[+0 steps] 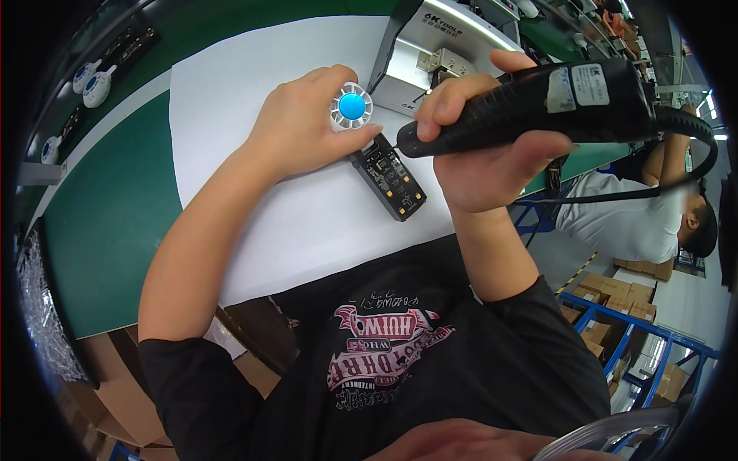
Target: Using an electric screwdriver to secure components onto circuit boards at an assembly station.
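My left hand is closed around a white round part with a bright blue centre and fins around its rim. Below it extends a dark narrow circuit board with several small yellow squares, lying over the white sheet. Whether board and round part are joined is hidden by my thumb. In my right hand is a black corded electric screwdriver, held sideways, its fingers wrapped round the body. The thin tip of the screwdriver points left and reaches the board's upper edge near my left thumb.
A silver box-shaped machine stands just beyond my hands on the white sheet. Similar white round parts with dark boards lie at the far left of the green table. At right are a seated person and a blue rack with cartons.
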Demonstrator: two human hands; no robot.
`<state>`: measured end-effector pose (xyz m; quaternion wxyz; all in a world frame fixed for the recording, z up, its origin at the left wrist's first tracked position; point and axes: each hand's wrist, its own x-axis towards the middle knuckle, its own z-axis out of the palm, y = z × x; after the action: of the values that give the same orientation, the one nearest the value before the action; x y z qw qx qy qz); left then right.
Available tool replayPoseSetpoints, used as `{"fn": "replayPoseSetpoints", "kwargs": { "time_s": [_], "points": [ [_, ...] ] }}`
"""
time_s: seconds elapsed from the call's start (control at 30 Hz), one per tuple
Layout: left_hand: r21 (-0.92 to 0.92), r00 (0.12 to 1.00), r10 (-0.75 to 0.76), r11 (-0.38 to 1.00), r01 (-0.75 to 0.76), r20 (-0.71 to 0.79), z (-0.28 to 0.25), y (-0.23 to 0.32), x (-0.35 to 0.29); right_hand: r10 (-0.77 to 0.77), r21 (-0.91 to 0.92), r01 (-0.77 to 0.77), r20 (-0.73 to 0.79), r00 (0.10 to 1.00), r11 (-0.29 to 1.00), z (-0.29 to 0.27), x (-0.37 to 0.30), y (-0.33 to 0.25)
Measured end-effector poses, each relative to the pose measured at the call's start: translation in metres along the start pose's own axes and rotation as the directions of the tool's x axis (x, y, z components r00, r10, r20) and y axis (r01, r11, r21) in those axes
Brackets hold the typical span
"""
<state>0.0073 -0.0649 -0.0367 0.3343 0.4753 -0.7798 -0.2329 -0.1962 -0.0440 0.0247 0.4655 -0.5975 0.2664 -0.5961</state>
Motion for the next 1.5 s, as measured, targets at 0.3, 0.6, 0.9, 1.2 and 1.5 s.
{"fn": "replayPoseSetpoints", "kwargs": {
  "time_s": [0.3,0.6,0.9,1.2,1.5],
  "points": [
    [0.005,1.000,0.022,1.000,-0.022,0.004,0.003,0.001,0.001,-0.065,0.159,0.047,0.106,0.992,0.986,-0.012,0.009,0.006],
    [0.022,0.998,-0.026,0.999,0.024,0.053,0.005,0.001,0.004,-0.388,-0.273,0.329,-0.200,0.900,0.904,-0.022,0.046,-0.007],
    [0.039,0.999,-0.029,0.999,0.028,0.027,0.009,-0.008,0.004,-0.116,0.345,0.105,0.012,0.993,0.933,-0.015,0.010,0.001],
    [0.053,0.999,-0.024,0.998,0.023,0.028,0.004,-0.008,0.004,-0.078,0.373,0.032,0.107,0.991,0.927,0.005,0.002,0.022],
    [0.098,0.992,-0.058,0.994,0.047,0.109,-0.004,-0.003,0.008,-0.090,0.393,0.012,0.182,0.979,0.920,0.009,0.003,0.034]
  ]
}}
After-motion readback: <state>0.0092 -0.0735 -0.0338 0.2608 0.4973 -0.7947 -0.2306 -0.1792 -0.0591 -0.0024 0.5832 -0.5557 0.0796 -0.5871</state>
